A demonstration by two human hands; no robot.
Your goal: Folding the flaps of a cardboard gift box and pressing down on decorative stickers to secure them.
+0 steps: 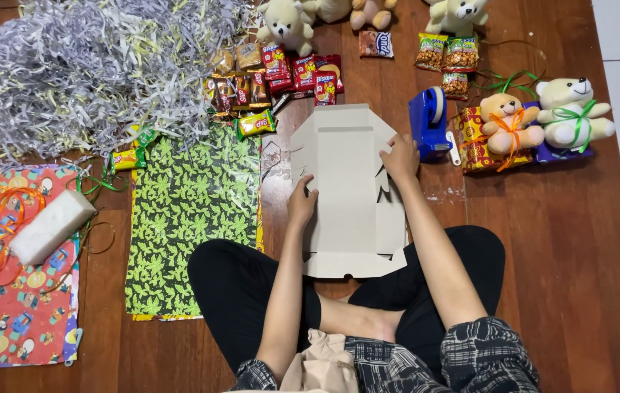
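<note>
Both hands are pressing flat, fingers spread, on the unfolded grey cardboard box (346, 193); left hand (301, 202) near its left edge, right hand (400, 157) at its upper right, beside the blue tape dispenser (428, 122); green patterned wrapping paper (186, 218) is lying left of the box.

Obstacles: tape dispenser (428, 122) right of flat cardboard box (342, 189); snack packets (281, 76) beyond. Free: bare floor (572, 240) at right edge.

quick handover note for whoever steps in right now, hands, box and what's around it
Left hand: flat on the left flap of the grey cardboard box blank, no closed grip.
Right hand: pressing the blank's right edge, beside the blue tape dispenser.
Blank lies unfolded on the wooden floor before the crossed legs; no sides are standing yet.
Green patterned wrapping paper lies left, snack packets above, shredded paper top left.
</note>
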